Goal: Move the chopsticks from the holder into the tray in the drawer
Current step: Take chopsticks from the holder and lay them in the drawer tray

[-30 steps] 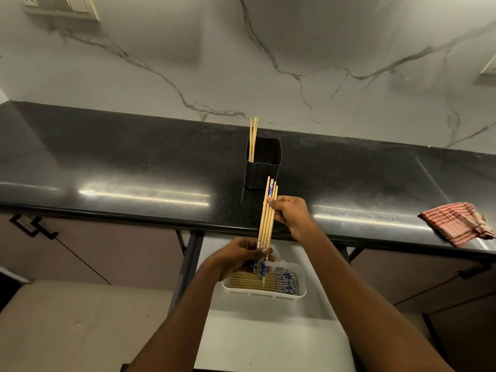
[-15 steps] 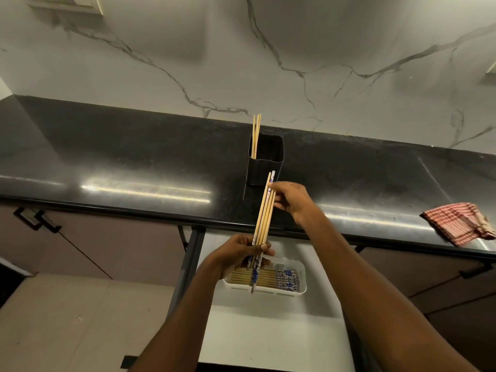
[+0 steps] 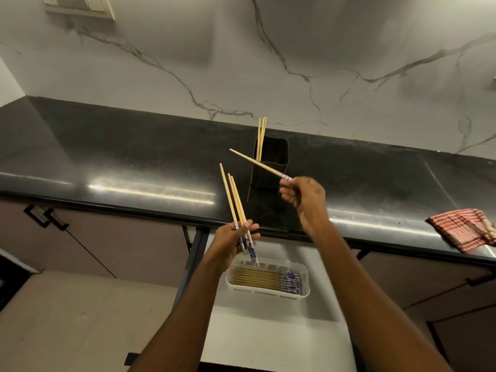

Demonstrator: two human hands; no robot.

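A black square holder (image 3: 269,170) stands on the dark countertop (image 3: 134,162) with a few wooden chopsticks (image 3: 261,138) sticking up at its left corner. My left hand (image 3: 232,242) grips a small bundle of chopsticks (image 3: 234,200) by their blue-patterned ends, tips pointing up and left, above the open drawer. My right hand (image 3: 303,197) pinches a single chopstick (image 3: 257,163) that points left across the holder's front. Below, a white tray (image 3: 268,292) in the drawer (image 3: 268,345) holds several chopsticks lying side by side.
A red checked cloth (image 3: 464,229) lies on the counter at the far right. Cabinet doors with dark handles (image 3: 45,217) flank the drawer. A marble backsplash with a switch plate (image 3: 80,5) rises behind the counter. Beige floor shows at lower left.
My right hand has pulled one chopstick out of the bundle and moved it up and right. The bundle in my left hand has tilted to the left.
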